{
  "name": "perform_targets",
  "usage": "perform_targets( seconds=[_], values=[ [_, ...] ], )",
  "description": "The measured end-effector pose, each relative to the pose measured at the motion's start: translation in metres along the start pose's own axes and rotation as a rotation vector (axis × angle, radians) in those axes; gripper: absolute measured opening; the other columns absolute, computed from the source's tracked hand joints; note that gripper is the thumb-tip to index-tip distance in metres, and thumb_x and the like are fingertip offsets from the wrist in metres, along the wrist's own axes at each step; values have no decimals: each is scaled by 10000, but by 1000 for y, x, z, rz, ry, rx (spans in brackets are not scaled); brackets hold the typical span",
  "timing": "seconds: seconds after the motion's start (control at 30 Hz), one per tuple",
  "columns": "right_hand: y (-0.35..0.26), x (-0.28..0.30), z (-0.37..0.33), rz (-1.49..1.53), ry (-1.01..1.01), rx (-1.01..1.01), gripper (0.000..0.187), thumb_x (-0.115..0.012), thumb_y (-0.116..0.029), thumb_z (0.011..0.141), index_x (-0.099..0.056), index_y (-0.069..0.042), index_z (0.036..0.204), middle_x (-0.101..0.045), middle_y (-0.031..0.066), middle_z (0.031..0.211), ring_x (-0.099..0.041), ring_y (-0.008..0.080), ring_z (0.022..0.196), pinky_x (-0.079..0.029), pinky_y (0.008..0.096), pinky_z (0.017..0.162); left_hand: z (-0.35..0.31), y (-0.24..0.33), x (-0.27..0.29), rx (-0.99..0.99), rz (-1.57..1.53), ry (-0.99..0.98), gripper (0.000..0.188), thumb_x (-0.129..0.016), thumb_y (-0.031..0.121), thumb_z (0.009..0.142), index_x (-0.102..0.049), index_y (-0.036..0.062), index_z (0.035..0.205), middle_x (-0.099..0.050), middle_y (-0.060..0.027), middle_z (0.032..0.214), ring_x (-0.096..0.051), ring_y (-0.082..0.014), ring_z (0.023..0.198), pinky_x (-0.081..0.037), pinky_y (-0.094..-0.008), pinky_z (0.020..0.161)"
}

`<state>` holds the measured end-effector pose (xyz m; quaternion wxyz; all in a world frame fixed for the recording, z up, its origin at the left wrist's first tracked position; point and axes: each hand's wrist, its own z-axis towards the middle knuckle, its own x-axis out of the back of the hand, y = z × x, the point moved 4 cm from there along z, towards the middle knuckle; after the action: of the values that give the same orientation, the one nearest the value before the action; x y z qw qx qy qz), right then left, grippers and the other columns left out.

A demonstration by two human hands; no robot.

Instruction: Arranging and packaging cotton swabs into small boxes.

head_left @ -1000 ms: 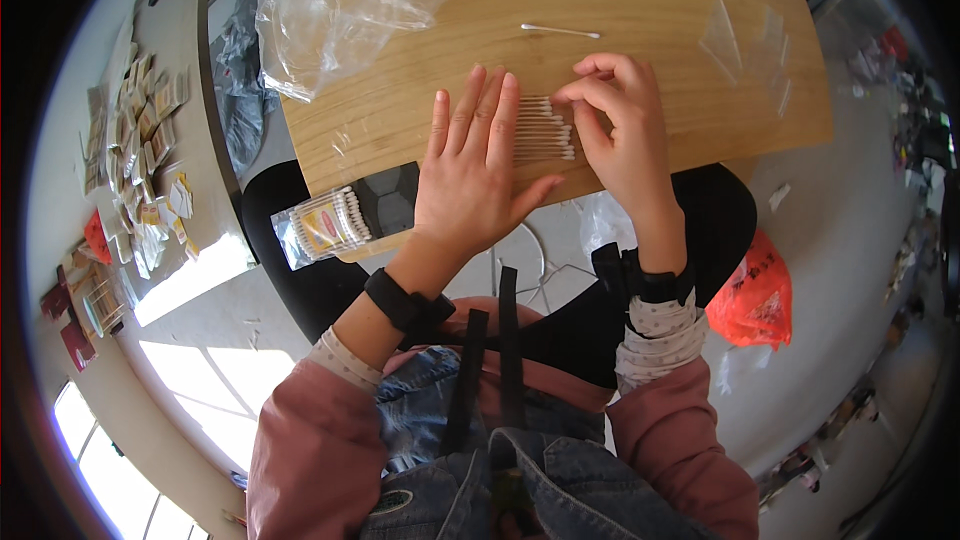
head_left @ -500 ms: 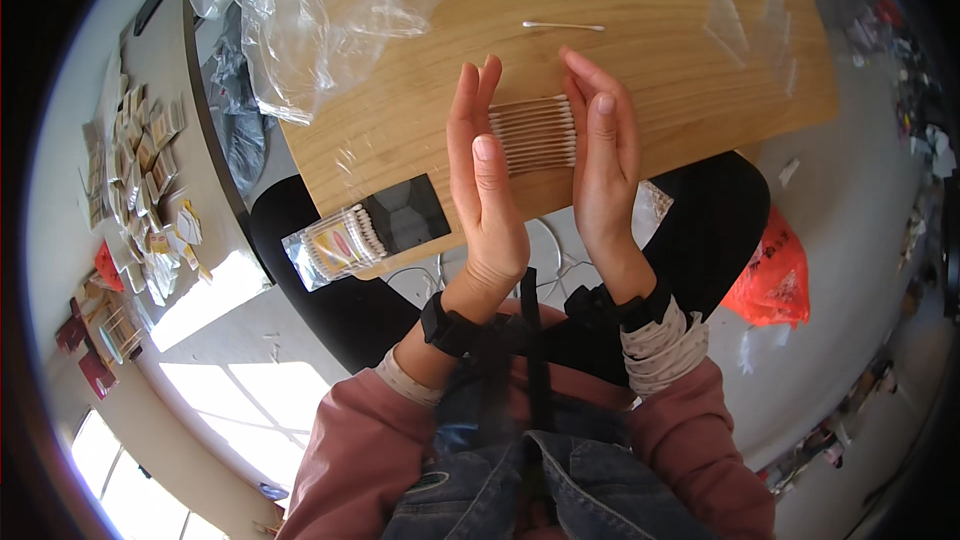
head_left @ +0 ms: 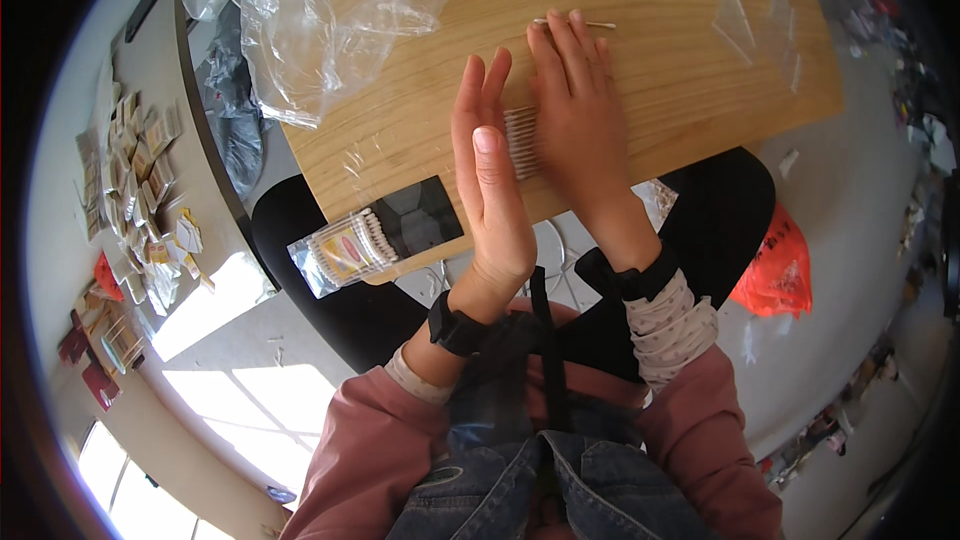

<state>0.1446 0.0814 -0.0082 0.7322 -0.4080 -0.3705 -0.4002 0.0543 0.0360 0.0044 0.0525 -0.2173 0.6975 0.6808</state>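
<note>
A row of cotton swabs [head_left: 521, 142] lies side by side on the wooden table, between my two hands. At its left end stands my left hand [head_left: 492, 185], on edge with the palm facing the swabs, fingers stretched and thumb raised. My right hand [head_left: 582, 135] lies palm down over the right part of the row, fingers straight and slightly blurred, hiding those swabs. Its fingertips reach a single cotton swab [head_left: 608, 25] lying farther off, partly covered. Neither hand grips anything.
Near the front edge, a clear packet of cotton swabs [head_left: 345, 248] touches a dark flat sheet [head_left: 418, 215]. Clear plastic bags [head_left: 310, 30] cover the table's far left, and clear plastic pieces [head_left: 735, 25] lie right. Many small packs [head_left: 140, 175] heap on a left-hand surface; a red bag [head_left: 778, 270] sits below right.
My right hand has turned from standing on edge at the row's right end to lying palm down over the swabs, its fingers reaching farther forward. My left hand keeps its pose.
</note>
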Motion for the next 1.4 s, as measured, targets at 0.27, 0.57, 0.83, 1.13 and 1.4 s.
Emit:
perform_targets(
  seconds=[0.27,0.57,0.83,1.13,1.4],
  values=[
    [-14,1,-5,95,-106,122,504,-534,-110,944,-504,16,1432,-479,181,1519,-391,326,1473,-341,483,1197,-25,8,11,-13,-14,63,754,-328,549,1071,-209,34,1609,-268,-206,1651,-227,-279,1548,-129,-400,1267],
    [-42,-5,-7,83,-169,190,522,-566,-121,927,-499,15,1427,-454,185,1536,-384,325,1477,-315,475,1214,-25,16,34,-109,-77,103,775,-351,566,1059,-205,39,1610,-251,-221,1652,-219,-294,1550,-154,-447,1267],
    [-39,-7,-5,198,-127,158,483,-563,-108,944,-522,7,1412,-503,176,1499,-415,328,1456,-332,477,1202,-21,14,29,8,-85,-2,821,-347,605,1055,-167,29,1613,-240,-228,1646,-210,-298,1550,-141,-441,1270],
    [-45,-6,1,9,-88,172,497,-539,-65,931,-517,12,1421,-503,169,1508,-414,328,1457,-308,492,1211,-23,11,44,-41,-198,20,729,-341,501,1086,-176,19,1608,-266,-241,1633,-208,-306,1547,-135,-434,1266],
    [-43,-11,3,170,-116,111,499,-481,-3,915,-525,12,1412,-515,183,1491,-412,334,1456,-302,496,1216,-14,5,37,-100,-222,78,722,-331,532,1080,-236,42,1601,-272,-201,1649,-210,-274,1551,-105,-402,1268]
  ],
)
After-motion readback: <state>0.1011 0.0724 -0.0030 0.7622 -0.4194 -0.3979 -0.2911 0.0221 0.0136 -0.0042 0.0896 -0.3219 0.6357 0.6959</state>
